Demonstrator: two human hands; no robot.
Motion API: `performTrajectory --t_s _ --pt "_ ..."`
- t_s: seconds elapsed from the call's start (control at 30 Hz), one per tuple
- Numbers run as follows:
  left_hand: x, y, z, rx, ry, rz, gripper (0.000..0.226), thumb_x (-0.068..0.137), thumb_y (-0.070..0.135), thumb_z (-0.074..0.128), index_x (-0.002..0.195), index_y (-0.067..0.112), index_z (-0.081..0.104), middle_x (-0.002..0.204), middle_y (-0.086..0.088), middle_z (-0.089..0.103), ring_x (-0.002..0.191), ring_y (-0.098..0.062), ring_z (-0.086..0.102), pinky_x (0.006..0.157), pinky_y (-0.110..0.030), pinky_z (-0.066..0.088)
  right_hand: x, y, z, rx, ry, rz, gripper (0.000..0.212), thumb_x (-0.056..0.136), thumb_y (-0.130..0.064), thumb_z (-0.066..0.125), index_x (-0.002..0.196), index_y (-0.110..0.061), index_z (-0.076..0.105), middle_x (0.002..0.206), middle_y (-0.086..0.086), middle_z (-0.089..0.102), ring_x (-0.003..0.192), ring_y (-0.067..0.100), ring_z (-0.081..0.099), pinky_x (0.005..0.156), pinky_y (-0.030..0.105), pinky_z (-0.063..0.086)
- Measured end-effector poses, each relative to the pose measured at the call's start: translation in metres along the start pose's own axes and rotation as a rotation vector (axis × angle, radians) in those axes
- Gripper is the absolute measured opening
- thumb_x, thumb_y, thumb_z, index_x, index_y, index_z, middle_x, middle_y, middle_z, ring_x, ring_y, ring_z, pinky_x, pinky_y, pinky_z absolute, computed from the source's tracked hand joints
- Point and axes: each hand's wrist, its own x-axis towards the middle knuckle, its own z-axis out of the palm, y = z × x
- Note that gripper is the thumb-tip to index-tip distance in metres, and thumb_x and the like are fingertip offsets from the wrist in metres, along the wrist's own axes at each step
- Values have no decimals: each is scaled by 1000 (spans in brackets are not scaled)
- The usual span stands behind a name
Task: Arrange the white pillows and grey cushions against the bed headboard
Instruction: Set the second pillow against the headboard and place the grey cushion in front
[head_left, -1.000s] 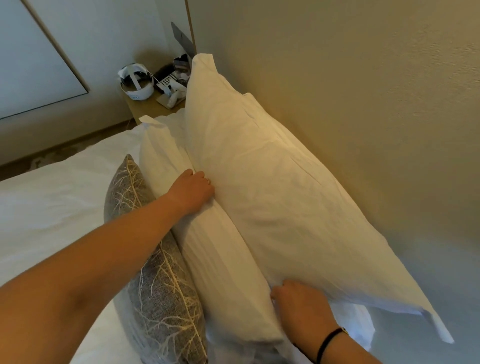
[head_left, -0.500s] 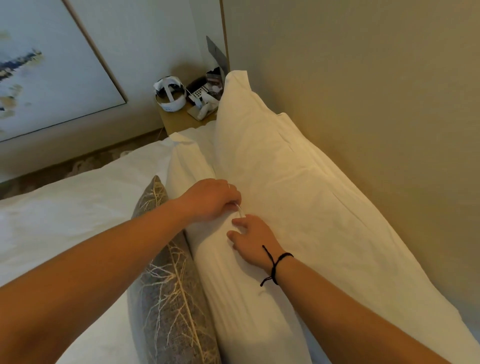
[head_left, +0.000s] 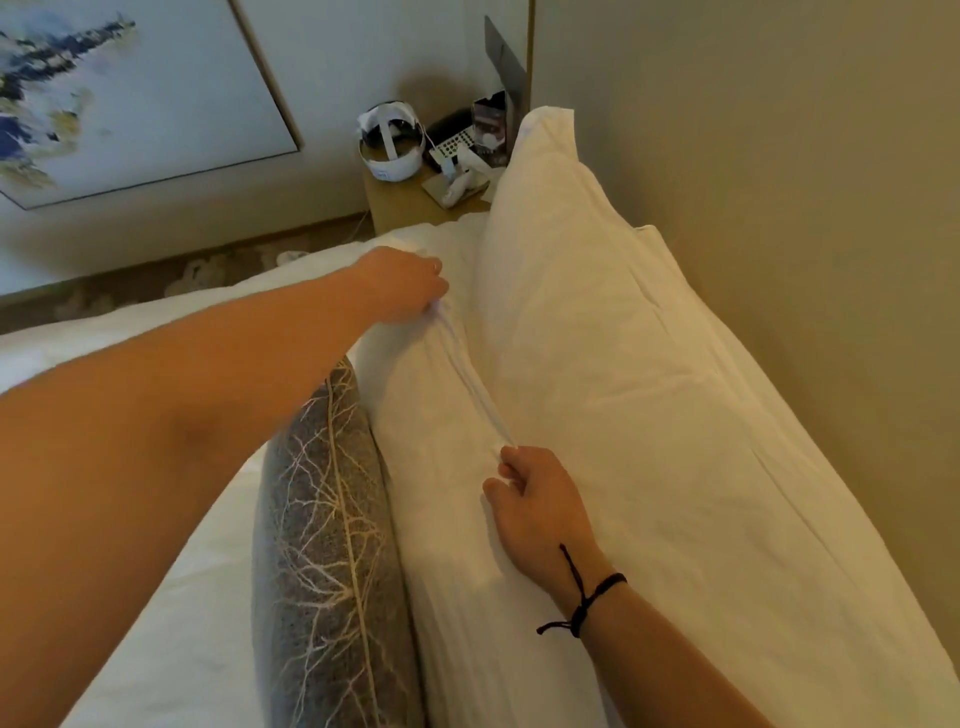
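A large white pillow leans upright against the beige headboard. In front of it stands a second white pillow, and a grey cushion with a pale branch pattern leans on that one's front. My left hand pinches the top edge of the front white pillow near its far end. My right hand, with a black cord on the wrist, pinches the same edge nearer to me. The fabric is pulled taut in a ridge between both hands.
White bedding covers the mattress at the left. A wooden nightstand beyond the pillows carries a white headset, a remote and small items. A framed painting hangs on the far wall.
My hands have moved apart along the front pillow's top edge, the left farther away and the right toward me, stretching the fabric. A second ago the right hand was at the back pillow's near corner.
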Motion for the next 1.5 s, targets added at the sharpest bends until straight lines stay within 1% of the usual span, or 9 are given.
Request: performTrajectory --t_s 0.2,0.33,0.5,0.67,0.8,1.1,1.3,1.4,1.5 --pt "44 -46 -19 -72 65 -185 26 100 15 46 121 8 60 120 -14 61 110 -34 59 92 -43 50 4 9 7 -89 -62 -45 29 95 -23 55 122 -11 50 120 -5 41 97 6 38 79 9 30" --pt "64 -50 -30 -115 96 -259 20 97 8 49 112 3 62 109 -15 64 96 -37 63 82 -49 56 9 7 9 -114 -92 -4 45 96 -26 52 137 -10 42 139 -6 34 114 7 43 91 9 30" --pt "81 -25 -17 -203 210 -383 21 99 7 45 112 1 60 116 -18 61 99 -38 62 82 -48 54 13 4 18 -147 -132 38 37 95 -30 52 124 -9 45 137 -4 31 105 8 41 94 13 32" --pt "75 -13 5 -360 121 -405 77 90 29 68 152 23 23 165 -8 2 143 -36 26 107 -56 36 2 10 34 -258 -197 105 79 91 -48 54 147 -3 19 157 -1 -4 141 17 19 113 20 14" --pt "42 -20 34 -333 -42 -405 72 94 57 47 154 36 13 166 2 0 150 -31 10 116 -62 15 -15 18 39 -318 -259 63 95 90 -56 51 154 -8 -1 155 -4 -32 147 16 -11 109 18 -3" --pt "-110 28 73 -973 199 -575 66 93 65 41 151 36 25 163 4 18 142 -28 36 113 -48 30 -56 17 25 -356 -277 43 86 91 -55 53 153 -30 -1 162 0 -9 149 17 -2 116 26 10" --pt "-219 122 115 -1534 500 -716 70 92 68 39 151 36 21 152 6 39 130 -8 42 104 -30 34 -89 -27 49 -399 -244 -222 74 89 -70 37 151 -37 14 161 -6 13 146 14 15 115 30 17" --pt "-254 167 144 -1758 449 -869 79 86 74 33 154 36 17 158 2 32 140 -20 37 112 -38 30 -110 -46 75 -439 -314 -336 68 86 -70 42 145 -48 15 153 -6 28 134 18 38 106 35 39" --pt "-279 202 172 -1873 368 -958 83 82 76 32 154 37 18 158 -1 31 140 -24 37 113 -42 29 -120 -50 95 -600 -349 -340 74 83 -66 53 142 -55 10 159 3 12 133 29 39 103 41 44"
